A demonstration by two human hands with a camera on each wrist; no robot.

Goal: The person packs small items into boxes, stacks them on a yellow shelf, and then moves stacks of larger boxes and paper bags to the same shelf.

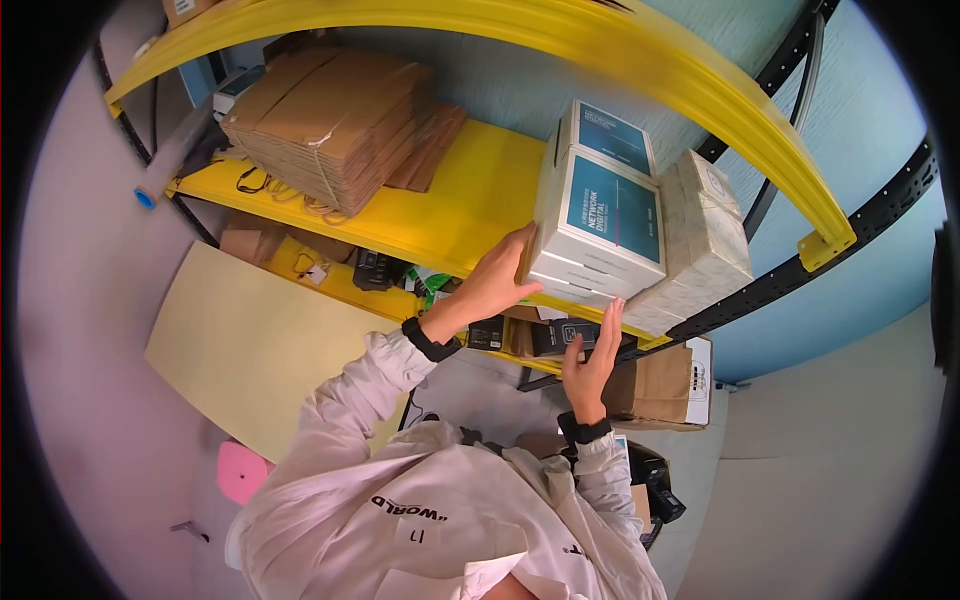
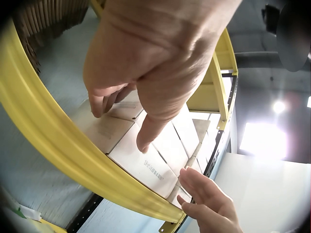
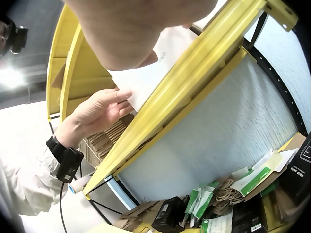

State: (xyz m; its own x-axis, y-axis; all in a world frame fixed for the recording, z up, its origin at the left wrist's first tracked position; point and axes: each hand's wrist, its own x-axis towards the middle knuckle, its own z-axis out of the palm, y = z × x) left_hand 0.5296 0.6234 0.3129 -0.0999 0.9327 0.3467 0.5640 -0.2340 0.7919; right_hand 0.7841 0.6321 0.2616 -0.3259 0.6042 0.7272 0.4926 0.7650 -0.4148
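White boxes with teal labels (image 1: 612, 208) are stacked on the yellow shelf (image 1: 480, 190), at its front edge. My left hand (image 1: 492, 287) touches the stack's left side with its fingers, and its thumb lies on the front face, as the left wrist view also shows. At the lower front right corner of the stack is my right hand (image 1: 590, 375), fingers extended upward and thumb apart. In the right wrist view my right hand (image 3: 138, 31) hides part of a white box (image 3: 153, 68), and my left hand (image 3: 99, 112) is at the box's far side.
White wrapped packages (image 1: 700, 240) stand against the stack's right side. Flattened cardboard (image 1: 325, 125) is piled on the shelf's left part. A yellow beam (image 1: 640, 50) arches above. Small boxes and packets fill the lower shelf, beside a pale table (image 1: 260, 350). A cardboard box (image 1: 650, 385) stands below right.
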